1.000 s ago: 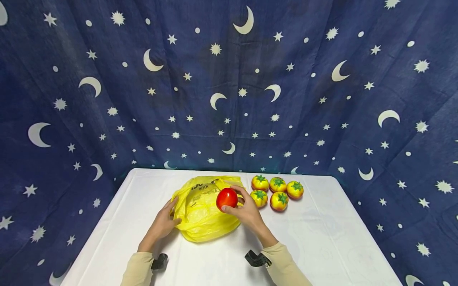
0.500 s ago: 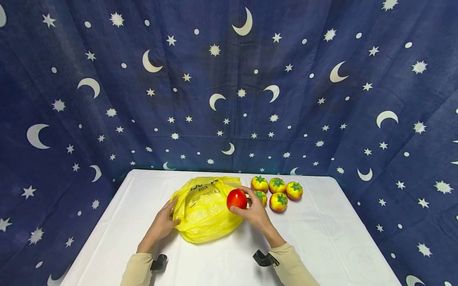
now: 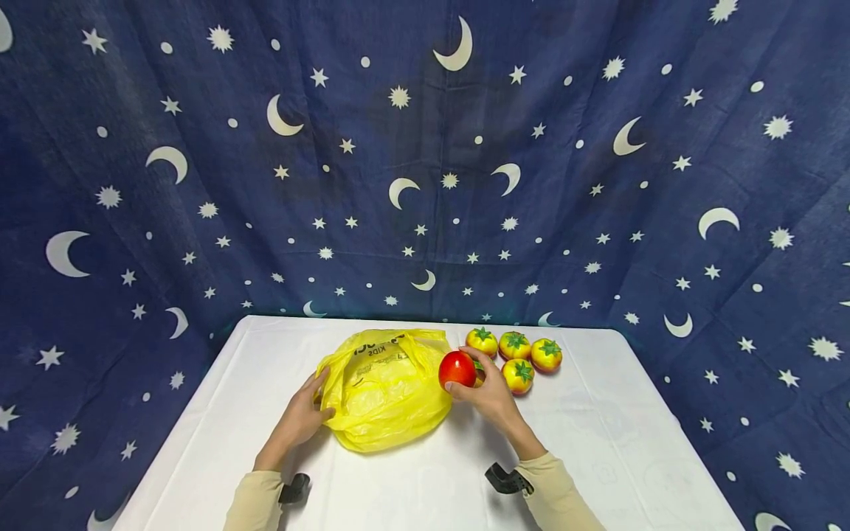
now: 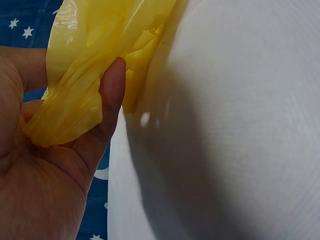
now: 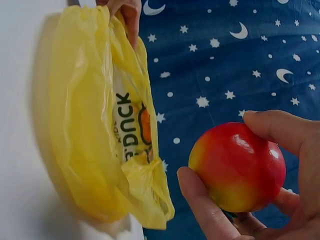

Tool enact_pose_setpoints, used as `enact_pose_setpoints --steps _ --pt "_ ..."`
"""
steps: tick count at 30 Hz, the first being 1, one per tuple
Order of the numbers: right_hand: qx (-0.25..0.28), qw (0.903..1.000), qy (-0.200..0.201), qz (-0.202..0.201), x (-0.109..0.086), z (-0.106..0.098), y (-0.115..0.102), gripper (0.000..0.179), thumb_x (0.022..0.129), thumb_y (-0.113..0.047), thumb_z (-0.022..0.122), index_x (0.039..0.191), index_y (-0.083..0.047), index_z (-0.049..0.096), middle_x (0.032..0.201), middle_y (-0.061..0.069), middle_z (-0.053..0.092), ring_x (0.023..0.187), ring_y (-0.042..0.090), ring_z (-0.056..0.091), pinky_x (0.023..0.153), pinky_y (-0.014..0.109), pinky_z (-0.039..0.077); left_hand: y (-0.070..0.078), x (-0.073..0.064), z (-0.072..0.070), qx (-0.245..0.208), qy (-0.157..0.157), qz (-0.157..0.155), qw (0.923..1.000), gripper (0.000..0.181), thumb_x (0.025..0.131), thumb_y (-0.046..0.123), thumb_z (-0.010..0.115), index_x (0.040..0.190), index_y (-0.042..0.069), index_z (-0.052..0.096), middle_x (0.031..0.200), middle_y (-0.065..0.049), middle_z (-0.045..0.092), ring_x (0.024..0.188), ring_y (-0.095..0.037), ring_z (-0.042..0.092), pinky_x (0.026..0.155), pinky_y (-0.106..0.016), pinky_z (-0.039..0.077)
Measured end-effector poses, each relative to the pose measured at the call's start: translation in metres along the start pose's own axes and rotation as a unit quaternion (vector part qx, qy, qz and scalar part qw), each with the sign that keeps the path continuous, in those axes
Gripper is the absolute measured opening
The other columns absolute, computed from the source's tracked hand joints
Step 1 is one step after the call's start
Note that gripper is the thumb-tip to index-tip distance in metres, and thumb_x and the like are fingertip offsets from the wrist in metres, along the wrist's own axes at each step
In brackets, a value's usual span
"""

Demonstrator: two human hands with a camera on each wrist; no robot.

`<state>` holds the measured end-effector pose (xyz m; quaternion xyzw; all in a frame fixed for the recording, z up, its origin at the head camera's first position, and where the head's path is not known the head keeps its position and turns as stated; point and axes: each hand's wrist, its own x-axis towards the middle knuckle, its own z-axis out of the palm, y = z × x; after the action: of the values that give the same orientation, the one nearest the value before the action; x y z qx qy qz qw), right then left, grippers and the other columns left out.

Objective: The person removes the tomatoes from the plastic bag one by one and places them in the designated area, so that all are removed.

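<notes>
My left hand [image 3: 299,420] grips the left side of the rim of a yellow plastic bag [image 3: 392,424]. In the left wrist view the bag's thin film [image 4: 75,102] lies bunched between thumb and fingers. The bag's mouth gapes upward. My right hand [image 3: 496,397] holds a shiny red-and-yellow tomato [image 3: 457,371] between thumb and fingers, just beyond the bag's right edge. Its smooth red side faces up in the head view. The right wrist view has the tomato [image 5: 237,167] apart from the bag [image 5: 82,125], whose dark lettering shows.
Several yellow-topped tomatoes [image 3: 514,345] with green leafy crowns sit at the back right of the white table [image 3: 617,442]. One is mostly hidden behind my right hand. A dark blue cloth [image 3: 425,147] with moons and stars hangs behind the table.
My right hand has moved to the right with the tomato, from over the bag's mouth to beside its right edge. The left hand keeps its grip on the rim in the same place.
</notes>
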<state>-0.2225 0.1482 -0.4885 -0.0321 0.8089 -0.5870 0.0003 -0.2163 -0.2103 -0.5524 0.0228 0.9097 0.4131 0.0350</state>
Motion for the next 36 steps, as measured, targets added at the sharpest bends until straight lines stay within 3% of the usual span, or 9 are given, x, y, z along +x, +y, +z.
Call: enact_pose_setpoints --steps 11,20,30,36 --pt "0.002 0.9997 0.023 -0.001 0.004 -0.019 0.013 0.074 0.076 -0.016 0.082 0.142 -0.020 0.049 0.135 0.017 0.055 0.115 0.034 0.058 0.091 0.037 0.058 0.000 0.002 -0.001 0.005 -0.002 -0.004 1.0000 0.088 0.084 0.004 0.066 0.158 0.009 0.019 0.163 -0.021 0.016 0.148 -0.044 0.021 0.118 -0.058 0.025" --pt "-0.047 0.9982 0.037 0.007 0.002 -0.034 0.019 0.072 0.076 -0.020 0.082 0.140 -0.018 0.049 0.137 0.017 0.053 0.120 0.036 0.056 0.102 0.050 0.052 -0.001 0.004 -0.001 0.011 0.001 -0.002 0.9999 0.088 0.084 0.003 0.067 0.158 0.009 0.019 0.163 -0.020 0.017 0.148 -0.045 0.021 0.118 -0.058 0.024" --pt "-0.086 0.9949 0.052 0.004 0.002 -0.049 0.024 0.073 0.076 -0.018 0.082 0.141 -0.018 0.049 0.137 0.018 0.055 0.122 0.036 0.055 0.105 0.051 0.049 -0.002 0.001 -0.002 0.002 -0.003 0.002 1.0000 0.087 0.084 0.003 0.067 0.157 0.009 0.019 0.163 -0.021 0.017 0.145 -0.046 0.028 0.116 -0.060 0.030" --pt "-0.089 0.9942 0.060 0.010 0.003 -0.055 0.030 0.074 0.076 -0.018 0.082 0.142 -0.017 0.048 0.140 0.019 0.053 0.126 0.038 0.053 0.108 0.054 0.045 0.000 0.002 -0.003 -0.002 -0.008 0.001 1.0000 0.087 0.084 0.004 0.067 0.157 0.008 0.019 0.163 -0.022 0.016 0.146 -0.046 0.023 0.117 -0.060 0.027"
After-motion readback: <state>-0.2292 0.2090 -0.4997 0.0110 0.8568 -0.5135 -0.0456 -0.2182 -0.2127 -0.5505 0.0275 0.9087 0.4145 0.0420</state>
